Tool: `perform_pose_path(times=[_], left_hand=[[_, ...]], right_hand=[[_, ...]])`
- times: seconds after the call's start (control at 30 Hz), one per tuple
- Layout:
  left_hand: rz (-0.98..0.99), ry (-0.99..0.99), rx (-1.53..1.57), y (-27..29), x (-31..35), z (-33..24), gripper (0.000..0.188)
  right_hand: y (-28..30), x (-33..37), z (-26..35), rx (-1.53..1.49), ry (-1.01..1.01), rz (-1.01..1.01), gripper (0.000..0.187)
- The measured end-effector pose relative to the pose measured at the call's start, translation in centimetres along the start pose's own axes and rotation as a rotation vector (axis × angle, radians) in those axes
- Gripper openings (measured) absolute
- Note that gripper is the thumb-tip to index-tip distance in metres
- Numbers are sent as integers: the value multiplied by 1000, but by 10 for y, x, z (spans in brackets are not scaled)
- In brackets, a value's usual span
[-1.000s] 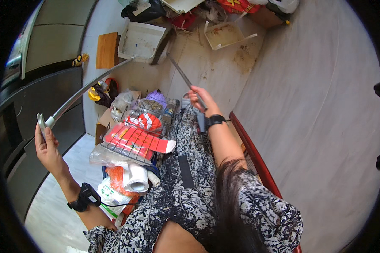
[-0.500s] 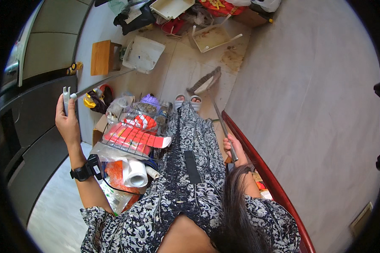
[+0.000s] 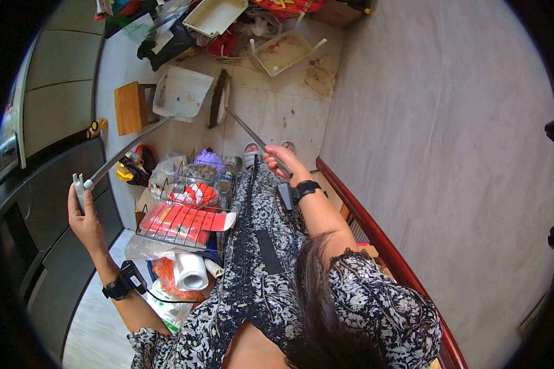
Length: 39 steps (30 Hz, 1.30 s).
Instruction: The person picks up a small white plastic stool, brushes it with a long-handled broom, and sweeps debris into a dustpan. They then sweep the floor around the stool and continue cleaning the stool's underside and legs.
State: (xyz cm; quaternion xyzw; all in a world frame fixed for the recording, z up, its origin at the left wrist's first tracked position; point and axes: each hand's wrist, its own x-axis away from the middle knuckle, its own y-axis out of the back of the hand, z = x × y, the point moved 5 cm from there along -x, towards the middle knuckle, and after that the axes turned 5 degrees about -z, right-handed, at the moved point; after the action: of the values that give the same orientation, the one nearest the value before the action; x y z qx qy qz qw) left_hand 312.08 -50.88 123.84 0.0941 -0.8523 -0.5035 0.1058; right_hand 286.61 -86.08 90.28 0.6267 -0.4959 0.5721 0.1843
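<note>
At the left, my left hand (image 3: pixel 87 222) is closed round the grey top of a long-handled dustpan. Its metal pole slants away to the white pan (image 3: pixel 183 92), which lies on the floor with bits of dirt in it. My right hand (image 3: pixel 286 165) grips the metal handle of a broom (image 3: pixel 218 99). The dark-bristled broom head rests on the floor just right of the pan, a small gap between them. Parts of both handles are hidden inside my fingers.
A wooden stool (image 3: pixel 131 109) stands left of the pan. Close by on my left is a wire rack (image 3: pixel 184 212) of packages. An upturned cream stool (image 3: pixel 283 54), a cream tray (image 3: pixel 215 15) and bags crowd the far end. A red wooden edge (image 3: pixel 381 246) runs along my right.
My right hand has moved forward and left, and the broom head has swept left across the floor to beside the pan. My left hand keeps its hold on the dustpan.
</note>
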Motion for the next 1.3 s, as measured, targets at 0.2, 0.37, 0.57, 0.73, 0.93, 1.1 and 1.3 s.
perform_pose_path(times=[0.2,0.37,0.57,0.73,0.93,1.1,1.3], left_hand=[[206,-233,37,-39,11,-55,40],[283,-387,-45,-60,26,-87,40],[424,-396,13,-97,60,-119,42],[512,-460,37,-144,108,-150,41],[906,-319,227,-216,177,-178,48],[1252,-245,251,-280,242,-225,62],[1674,-346,103,-311,302,-248,67]], right_hand=[[113,86,-13,-141,98,-59,20],[181,152,-38,-365,-31,-199,21],[166,202,-16,-186,263,-309,14],[118,235,36,68,414,-371,38],[90,258,85,137,542,-418,54],[76,293,105,132,603,-418,44],[74,326,118,131,657,-349,20]])
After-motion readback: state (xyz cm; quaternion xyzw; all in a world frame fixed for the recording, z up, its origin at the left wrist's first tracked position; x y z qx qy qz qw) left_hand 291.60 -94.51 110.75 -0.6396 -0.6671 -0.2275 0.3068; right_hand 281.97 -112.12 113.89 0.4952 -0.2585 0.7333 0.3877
